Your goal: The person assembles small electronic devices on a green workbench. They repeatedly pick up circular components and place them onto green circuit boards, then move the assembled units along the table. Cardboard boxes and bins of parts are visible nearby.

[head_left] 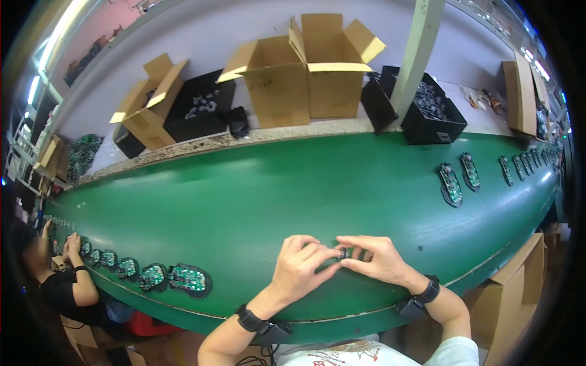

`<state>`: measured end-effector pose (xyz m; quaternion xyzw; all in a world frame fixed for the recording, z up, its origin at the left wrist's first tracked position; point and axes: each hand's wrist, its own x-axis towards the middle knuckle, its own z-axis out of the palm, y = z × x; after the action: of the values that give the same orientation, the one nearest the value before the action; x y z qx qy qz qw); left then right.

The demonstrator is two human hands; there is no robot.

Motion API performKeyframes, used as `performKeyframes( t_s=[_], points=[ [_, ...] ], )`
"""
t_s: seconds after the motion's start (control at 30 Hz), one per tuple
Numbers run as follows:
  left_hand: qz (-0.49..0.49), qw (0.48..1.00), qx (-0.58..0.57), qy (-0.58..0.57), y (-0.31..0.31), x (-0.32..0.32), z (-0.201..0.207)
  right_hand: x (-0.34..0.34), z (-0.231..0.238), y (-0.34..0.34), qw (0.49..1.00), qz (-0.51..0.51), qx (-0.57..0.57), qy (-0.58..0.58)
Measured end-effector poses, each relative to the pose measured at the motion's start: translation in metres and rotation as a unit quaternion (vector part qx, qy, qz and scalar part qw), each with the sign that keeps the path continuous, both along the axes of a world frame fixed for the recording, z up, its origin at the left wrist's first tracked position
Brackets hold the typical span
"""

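Over the green work surface (244,213), my left hand (303,263) and my right hand (377,261) meet, fingertips almost together. Between them is a small dark part (343,253), pinched from both sides; its kind is too small to make out. A black band circles each of my wrists. To the left, a row of green circuit boards in dark shells (188,279) runs along the near edge. On the right side lie more such boards (450,184), in a line going back to the far right.
Beyond the surface stand open cardboard boxes (278,85), a black bin with small parts (198,113) and another black bin (430,119) beside a pale post (418,55). A co-worker (73,274) handles boards at the far left. A cardboard box (510,299) stands at near right.
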<state>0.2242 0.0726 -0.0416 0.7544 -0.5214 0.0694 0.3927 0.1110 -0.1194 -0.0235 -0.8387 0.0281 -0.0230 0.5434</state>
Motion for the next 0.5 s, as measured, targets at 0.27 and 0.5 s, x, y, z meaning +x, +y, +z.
performKeyframes(
  t_s=[0.27, 0.5],
  points=[
    [0.041, 0.998, 0.001, -0.049, 0.0012, -0.0016, 0.0084, -0.0003, 0.0036, 0.0027, 0.998, -0.008, 0.057, 0.025],
    [0.007, 1.000, 0.002, -0.019, 0.0008, -0.0022, 0.0042, -0.0007, -0.0025, 0.0009, 0.999, -0.012, 0.034, 0.004]
  ],
)
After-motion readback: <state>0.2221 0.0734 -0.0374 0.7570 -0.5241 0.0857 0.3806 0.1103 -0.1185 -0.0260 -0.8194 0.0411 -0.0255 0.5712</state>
